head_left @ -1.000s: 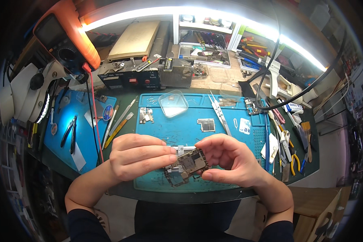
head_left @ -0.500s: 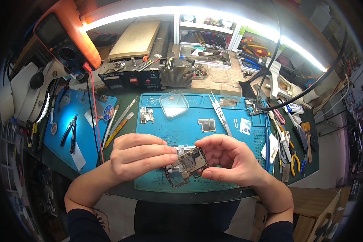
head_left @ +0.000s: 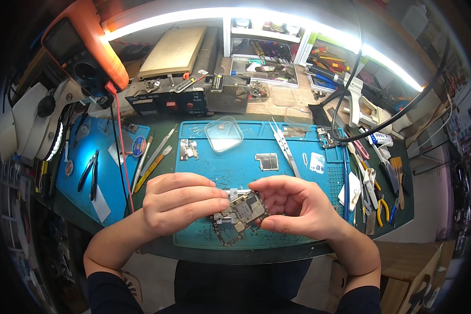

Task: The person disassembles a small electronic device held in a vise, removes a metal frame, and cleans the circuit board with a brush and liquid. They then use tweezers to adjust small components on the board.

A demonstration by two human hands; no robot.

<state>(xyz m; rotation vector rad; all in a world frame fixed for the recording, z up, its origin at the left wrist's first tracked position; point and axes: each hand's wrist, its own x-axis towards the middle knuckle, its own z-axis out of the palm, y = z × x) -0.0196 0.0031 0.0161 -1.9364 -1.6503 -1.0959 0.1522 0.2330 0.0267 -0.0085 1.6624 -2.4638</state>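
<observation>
- Circuit board [head_left: 248,208]: located between both hands, above the blue mat [head_left: 293,240], tilted, with one corner pointing down toward the person.
- Left grip [head_left: 180,203]: fingers extended side by side and pinching the board's upper-left edge; the thumb is hidden from where I stand.
- Right grip [head_left: 298,206]: index finger and thumb bracket the board's right end — index at the upper corner, thumb at the lower edge; the remaining fingers curl behind.
- Silver metal bar [head_left: 239,192]: visible just behind the board; whether it supports the board cannot be told.
- Mat, beyond the hands: clear tray [head_left: 224,135], steel tweezers [head_left: 285,149] and flat metal plate [head_left: 267,161], each apart from the others.
- Counter [head_left: 235,256], left side: black cutters [head_left: 93,170] on a second blue mat [head_left: 70,175] — an orange multimeter [head_left: 86,47] stands above.
</observation>
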